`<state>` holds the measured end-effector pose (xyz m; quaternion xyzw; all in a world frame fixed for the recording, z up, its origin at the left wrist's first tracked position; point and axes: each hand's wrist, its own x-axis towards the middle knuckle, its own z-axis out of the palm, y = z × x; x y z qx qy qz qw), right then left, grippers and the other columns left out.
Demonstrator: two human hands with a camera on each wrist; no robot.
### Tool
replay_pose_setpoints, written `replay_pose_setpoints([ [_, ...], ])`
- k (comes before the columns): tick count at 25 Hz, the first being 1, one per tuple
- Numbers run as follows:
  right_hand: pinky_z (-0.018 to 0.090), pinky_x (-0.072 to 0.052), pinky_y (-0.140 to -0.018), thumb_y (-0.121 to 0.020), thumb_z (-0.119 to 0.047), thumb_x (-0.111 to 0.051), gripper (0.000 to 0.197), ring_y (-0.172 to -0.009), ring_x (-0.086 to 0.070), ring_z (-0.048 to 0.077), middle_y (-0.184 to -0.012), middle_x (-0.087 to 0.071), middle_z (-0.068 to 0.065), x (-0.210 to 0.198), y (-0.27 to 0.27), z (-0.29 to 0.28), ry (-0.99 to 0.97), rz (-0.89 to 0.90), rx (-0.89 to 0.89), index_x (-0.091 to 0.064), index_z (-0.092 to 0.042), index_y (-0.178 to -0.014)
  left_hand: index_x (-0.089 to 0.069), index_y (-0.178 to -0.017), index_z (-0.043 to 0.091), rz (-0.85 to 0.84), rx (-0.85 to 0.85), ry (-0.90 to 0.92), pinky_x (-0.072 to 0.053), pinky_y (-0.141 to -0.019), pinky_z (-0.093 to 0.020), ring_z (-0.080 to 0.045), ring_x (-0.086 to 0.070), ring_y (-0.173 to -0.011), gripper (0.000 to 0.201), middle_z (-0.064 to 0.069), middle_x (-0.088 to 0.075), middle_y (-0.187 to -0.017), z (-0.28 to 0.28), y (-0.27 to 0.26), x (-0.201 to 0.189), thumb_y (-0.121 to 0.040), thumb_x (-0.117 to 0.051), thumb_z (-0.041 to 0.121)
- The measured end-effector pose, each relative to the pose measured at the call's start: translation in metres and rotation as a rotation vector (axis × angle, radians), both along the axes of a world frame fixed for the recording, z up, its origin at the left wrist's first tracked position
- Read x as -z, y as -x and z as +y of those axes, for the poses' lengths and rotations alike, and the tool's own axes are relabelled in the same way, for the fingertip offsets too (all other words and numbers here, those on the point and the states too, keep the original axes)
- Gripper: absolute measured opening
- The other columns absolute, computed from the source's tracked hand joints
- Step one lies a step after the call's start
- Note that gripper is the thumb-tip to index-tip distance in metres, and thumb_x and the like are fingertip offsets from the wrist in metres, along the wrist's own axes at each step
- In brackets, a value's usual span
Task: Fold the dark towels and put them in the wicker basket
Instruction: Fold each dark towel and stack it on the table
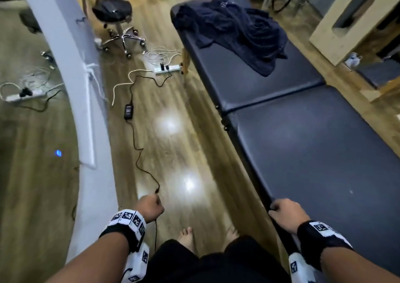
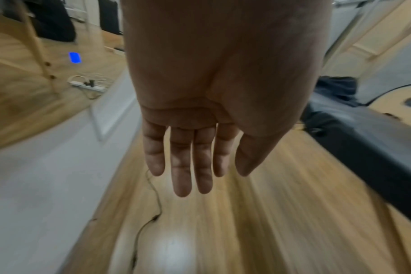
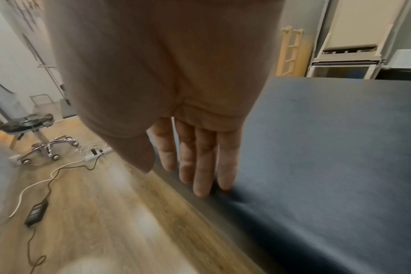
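Both hands are empty. From the head view, the left hand [image 1: 151, 208] hangs over the wooden floor [image 1: 179, 144], its fingers hidden behind the knuckles, while the right hand [image 1: 285, 212] sits at the near edge of the long dark padded table [image 1: 303, 144]. Far ahead of the right hand, at the table's other end, lies the crumpled heap of dark navy towels [image 1: 236, 29], well apart from either hand. No wicker basket shows anywhere.

Seen from the left wrist, the left hand's fingers [image 2: 181, 163] are straight and relaxed in the air above the floor, gripping nothing.

Seen from the right wrist, the right hand's fingers [image 3: 201, 166] are extended, their tips at the table's edge; I cannot tell whether they press on it.

My guess is the towels will be light, limp and a little clingy, sagging wherever they go unsupported, with no risk of breakage. Pinching two adjacent corners or a hem should let one hang flat and peel free of the heap.
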<state>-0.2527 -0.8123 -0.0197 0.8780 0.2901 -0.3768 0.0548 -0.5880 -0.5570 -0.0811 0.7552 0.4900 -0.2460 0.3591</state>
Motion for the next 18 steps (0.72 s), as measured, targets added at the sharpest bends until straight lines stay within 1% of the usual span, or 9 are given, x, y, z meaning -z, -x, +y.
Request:
replay_pose_setpoints([
  [2, 0.024, -0.046, -0.085, -0.092, -0.037, -0.063, 0.028, -0.110, -0.064, 0.018, -0.118, -0.070, -0.002, 0.003, 0.004, 0.028, 0.030, 0.050, -0.084, -0.069, -0.026, -0.117, -0.070, -0.078, 0.010, 0.005, -0.086, 0.055, -0.047, -0.062, -0.025, -0.021, -0.065, -0.071, 0.014, -0.008, -0.068, -0.075, 0.011, 0.025, 0.007, -0.086, -0.064, 0.020],
  [4, 0.025, -0.046, -0.093, -0.094, -0.037, -0.063, 0.036, -0.116, -0.062, 0.018, -0.126, -0.067, -0.001, 0.006, 0.008, 0.056, 0.071, 0.098, -0.161, -0.065, -0.022, -0.127, -0.070, -0.074, 0.003, 0.002, -0.154, 0.120, -0.053, -0.061, -0.029, -0.021, -0.063, -0.061, 0.019, -0.011, -0.068, -0.069, 0.021, 0.039, 0.012, -0.087, -0.065, 0.017],
  [7, 0.026, -0.045, -0.099, -0.095, -0.038, -0.063, 0.040, -0.121, -0.060, 0.018, -0.131, -0.064, 0.000, 0.021, 0.001, 0.111, 0.133, 0.153, -0.221, -0.064, -0.020, -0.130, -0.064, -0.067, 0.007, 0.013, -0.238, 0.190, -0.053, -0.057, -0.028, -0.018, -0.061, -0.053, 0.023, -0.009, -0.066, -0.066, 0.050, 0.052, 0.014, -0.088, -0.063, 0.016],
  [9, 0.027, -0.046, -0.099, -0.094, -0.038, -0.064, 0.037, -0.120, -0.060, 0.018, -0.131, -0.065, -0.002, 0.031, -0.009, 0.155, 0.114, 0.183, -0.252, -0.067, -0.021, -0.126, -0.062, -0.071, 0.009, 0.030, -0.266, 0.209, -0.052, -0.055, -0.027, -0.018, -0.061, -0.051, 0.020, -0.007, -0.068, -0.068, 0.076, 0.055, 0.015, -0.087, -0.063, 0.020],
  [11, 0.027, -0.045, -0.100, -0.094, -0.037, -0.065, 0.037, -0.121, -0.060, 0.018, -0.130, -0.065, -0.002, 0.042, -0.023, 0.204, 0.099, 0.215, -0.280, -0.067, -0.021, -0.127, -0.063, -0.077, 0.009, 0.045, -0.300, 0.185, -0.054, -0.055, -0.028, -0.020, -0.065, -0.055, 0.019, -0.010, -0.072, -0.075, 0.114, 0.057, 0.011, -0.085, -0.062, 0.025],
  [14, 0.027, -0.045, -0.103, -0.092, -0.036, -0.068, 0.041, -0.123, -0.060, 0.017, -0.130, -0.066, -0.003, 0.047, -0.052, 0.272, 0.059, 0.201, -0.300, -0.065, -0.020, -0.129, -0.063, -0.079, 0.010, 0.056, -0.358, 0.151, -0.051, -0.053, -0.024, -0.018, -0.064, -0.056, 0.016, -0.014, -0.073, -0.085, 0.170, 0.046, -0.006, -0.085, -0.060, 0.025],
  [15, 0.026, -0.045, -0.102, -0.091, -0.036, -0.069, 0.041, -0.121, -0.061, 0.016, -0.129, -0.067, -0.003, 0.048, -0.062, 0.300, 0.030, 0.187, -0.316, -0.066, -0.020, -0.128, -0.064, -0.079, 0.010, 0.051, -0.389, 0.131, -0.051, -0.053, -0.024, -0.017, -0.063, -0.055, 0.016, -0.014, -0.074, -0.086, 0.190, 0.041, -0.015, -0.086, -0.060, 0.024],
  [16, 0.023, -0.047, -0.098, -0.090, -0.036, -0.069, 0.038, -0.117, -0.063, 0.015, -0.126, -0.069, -0.004, 0.048, -0.071, 0.330, 0.004, 0.177, -0.332, -0.067, -0.021, -0.126, -0.065, -0.079, 0.009, 0.038, -0.420, 0.100, -0.052, -0.053, -0.024, -0.016, -0.062, -0.054, 0.016, -0.014, -0.074, -0.086, 0.213, 0.035, -0.023, -0.086, -0.060, 0.024],
  [18, 0.014, -0.047, -0.079, -0.091, -0.035, -0.068, 0.032, -0.100, -0.067, 0.010, -0.110, -0.072, -0.008, 0.048, -0.085, 0.378, -0.010, 0.184, -0.352, -0.069, -0.021, -0.120, -0.068, -0.081, 0.007, 0.001, -0.482, 0.055, -0.056, -0.060, -0.029, -0.015, -0.062, -0.053, 0.018, -0.014, -0.074, -0.083, 0.255, 0.028, -0.032, -0.086, -0.061, 0.022],
])
